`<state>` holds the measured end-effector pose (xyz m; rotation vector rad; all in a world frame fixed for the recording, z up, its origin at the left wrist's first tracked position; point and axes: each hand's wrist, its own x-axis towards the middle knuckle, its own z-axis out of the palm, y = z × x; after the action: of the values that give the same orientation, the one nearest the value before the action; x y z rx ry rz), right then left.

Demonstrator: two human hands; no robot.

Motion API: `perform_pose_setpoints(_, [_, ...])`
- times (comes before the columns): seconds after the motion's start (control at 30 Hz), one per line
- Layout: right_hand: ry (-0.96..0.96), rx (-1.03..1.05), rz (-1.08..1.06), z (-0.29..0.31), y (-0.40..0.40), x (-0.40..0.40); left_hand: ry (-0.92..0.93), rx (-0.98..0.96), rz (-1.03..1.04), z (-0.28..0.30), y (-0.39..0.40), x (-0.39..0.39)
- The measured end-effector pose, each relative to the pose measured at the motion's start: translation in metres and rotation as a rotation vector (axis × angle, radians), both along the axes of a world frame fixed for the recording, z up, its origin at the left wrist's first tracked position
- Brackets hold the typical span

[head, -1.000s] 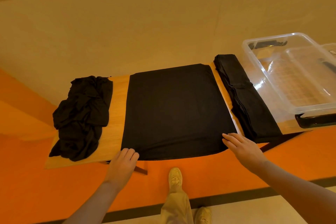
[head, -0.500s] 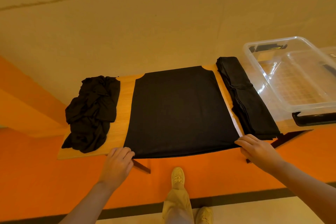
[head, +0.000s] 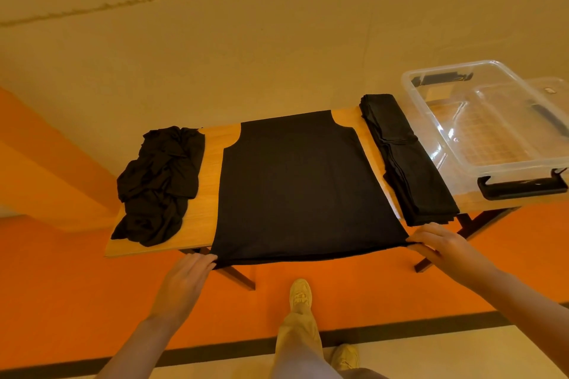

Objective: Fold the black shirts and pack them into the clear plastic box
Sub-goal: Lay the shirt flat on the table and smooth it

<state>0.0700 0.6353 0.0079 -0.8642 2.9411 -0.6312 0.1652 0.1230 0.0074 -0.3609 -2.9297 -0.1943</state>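
Pulled nearer since a moment ago, your spread shirt [head: 303, 191] now shows its armhole curves and overhangs the table's [head: 203, 212] near edge.

You are laying it flat before folding; next, fold it to match the folded stack [head: 406, 163] on its right, beside the clear plastic box [head: 492, 123]. A crumpled pile [head: 157, 184] waits far left. Your left hand [head: 184, 283] pinches its near-left hem corner, your right hand [head: 443, 248] its near-right corner.
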Motion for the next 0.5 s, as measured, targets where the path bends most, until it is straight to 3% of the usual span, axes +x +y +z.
perform_pose_setpoints(0.2, [-0.106, -0.002, -0.029, 0.006, 0.005, 0.006, -0.009, 0.107, -0.064, 0.006, -0.001, 0.010])
perform_pose_setpoints(0.5, [-0.236, -0.108, -0.044, 0.026, -0.003, -0.008, -0.049, 0.283, 0.029, 0.021, 0.000, 0.011])
